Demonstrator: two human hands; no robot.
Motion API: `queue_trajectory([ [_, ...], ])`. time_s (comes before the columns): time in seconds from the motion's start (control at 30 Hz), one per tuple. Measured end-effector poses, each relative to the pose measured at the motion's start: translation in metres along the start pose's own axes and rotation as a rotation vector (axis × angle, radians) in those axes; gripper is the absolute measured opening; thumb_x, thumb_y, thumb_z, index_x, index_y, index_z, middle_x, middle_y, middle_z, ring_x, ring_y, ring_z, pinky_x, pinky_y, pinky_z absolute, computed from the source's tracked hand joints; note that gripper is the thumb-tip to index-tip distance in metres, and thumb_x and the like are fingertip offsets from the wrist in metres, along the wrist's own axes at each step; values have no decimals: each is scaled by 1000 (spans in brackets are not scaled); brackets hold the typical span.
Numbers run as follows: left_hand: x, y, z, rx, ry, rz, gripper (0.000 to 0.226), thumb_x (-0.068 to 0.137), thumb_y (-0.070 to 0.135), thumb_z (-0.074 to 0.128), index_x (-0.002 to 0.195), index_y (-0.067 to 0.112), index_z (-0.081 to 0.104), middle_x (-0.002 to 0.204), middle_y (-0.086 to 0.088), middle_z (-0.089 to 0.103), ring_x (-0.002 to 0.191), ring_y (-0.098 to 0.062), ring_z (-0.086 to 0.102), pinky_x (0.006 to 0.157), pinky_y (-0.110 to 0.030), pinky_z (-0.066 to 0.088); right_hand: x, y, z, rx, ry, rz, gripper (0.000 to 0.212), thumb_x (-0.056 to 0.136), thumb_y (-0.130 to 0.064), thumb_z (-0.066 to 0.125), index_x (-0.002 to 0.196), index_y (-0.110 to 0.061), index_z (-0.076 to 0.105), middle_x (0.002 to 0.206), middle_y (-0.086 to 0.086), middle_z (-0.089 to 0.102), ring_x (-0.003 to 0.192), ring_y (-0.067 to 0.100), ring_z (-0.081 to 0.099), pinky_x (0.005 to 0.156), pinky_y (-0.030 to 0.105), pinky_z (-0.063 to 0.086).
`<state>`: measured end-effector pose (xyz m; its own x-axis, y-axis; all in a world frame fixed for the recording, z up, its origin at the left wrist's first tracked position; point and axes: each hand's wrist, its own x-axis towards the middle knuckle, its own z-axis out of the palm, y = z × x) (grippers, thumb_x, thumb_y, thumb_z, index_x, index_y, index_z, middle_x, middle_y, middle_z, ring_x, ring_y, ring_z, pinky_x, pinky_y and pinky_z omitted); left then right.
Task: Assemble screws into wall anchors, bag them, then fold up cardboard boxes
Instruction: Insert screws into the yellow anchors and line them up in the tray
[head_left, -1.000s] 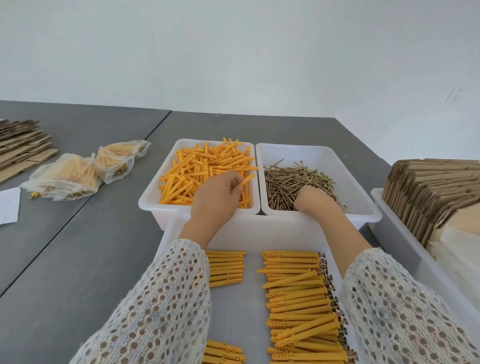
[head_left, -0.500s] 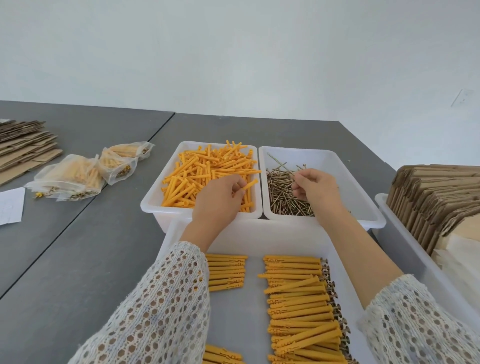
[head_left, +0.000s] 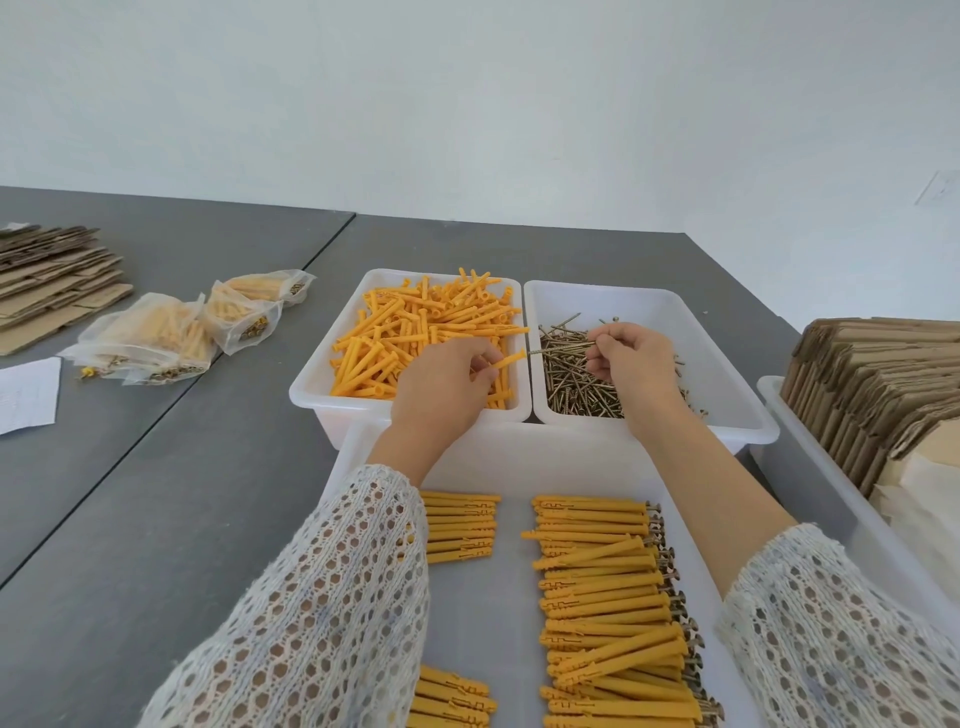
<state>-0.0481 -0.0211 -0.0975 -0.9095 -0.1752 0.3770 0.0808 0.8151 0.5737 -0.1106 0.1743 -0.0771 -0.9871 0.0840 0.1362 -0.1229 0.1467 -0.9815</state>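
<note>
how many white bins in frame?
4: anchor bin far left, screw bin beside it, near tray of assembled anchors, cardboard bin at right edge. More may lie out of view.

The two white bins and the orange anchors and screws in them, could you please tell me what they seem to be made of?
White bins: likely plastic, smooth, slightly translucent, with rounded moulded rims.
Orange anchors: apparently plastic, one even matt colour with moulded slots.
Screws: metal, with a brassy yellowish sheen; the plating cannot be told.
</note>
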Motion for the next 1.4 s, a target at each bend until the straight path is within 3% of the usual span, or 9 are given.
queue_trajectory([
  [0.33,2,0,2,-4,-11,5,17,96,27,62,108,36,70,88,18,65,89,-6,62,67,-26,51,-15,-9,23,-130,-161,-166,21,96,1,49,92,-3,70,70,4,64,55,4,58,62,15,52],
  [0.43,2,-1,1,-12,-2,7,16,96,27,61,106,36,69,88,17,65,88,-6,62,66,-26,51,-17,-11,25,-132,-68,-208,22,96,0,49,90,-6,70,70,2,63,60,8,57,62,16,50],
  [0.53,2,-1,1,-16,-6,9,15,95,26,61,103,36,70,88,17,65,87,-7,62,67,-27,52,-14,-12,17,-42,94,-182,25,95,-2,48,85,-13,68,66,-3,61,54,1,53,59,13,46],
  [0.63,2,0,1,-18,-7,3,15,95,26,61,101,36,70,87,17,66,86,-7,62,69,-30,55,-12,-13,11,18,153,-154,27,96,-1,47,83,-15,66,65,-3,59,52,1,50,58,16,46],
  [0.87,1,0,1,-18,0,5,15,95,25,62,101,37,70,86,18,65,86,-7,62,66,-26,52,-13,-13,13,-56,124,-175,27,93,-2,48,82,-17,67,70,-3,60,64,7,53,71,26,48],
  [1.03,1,1,1,-17,0,6,16,95,25,62,102,36,71,87,17,67,86,-6,62,66,-25,51,-13,-12,10,-55,159,-178,32,91,-2,47,76,-23,65,71,1,59,68,16,50,67,30,45],
  [1.2,1,1,0,-17,-1,8,15,95,26,62,101,36,71,85,19,66,84,-5,62,62,-20,48,-14,-12,12,-93,146,-187,32,91,-2,47,76,-23,65,69,-4,59,67,13,51,68,27,45],
  [1.4,1,1,1,-11,-23,16,15,95,27,62,101,37,71,86,20,66,86,-3,62,63,-22,49,-21,-15,22,-156,19,-266,25,93,-2,50,82,-16,68,69,-4,60,66,15,52,69,32,46],
])
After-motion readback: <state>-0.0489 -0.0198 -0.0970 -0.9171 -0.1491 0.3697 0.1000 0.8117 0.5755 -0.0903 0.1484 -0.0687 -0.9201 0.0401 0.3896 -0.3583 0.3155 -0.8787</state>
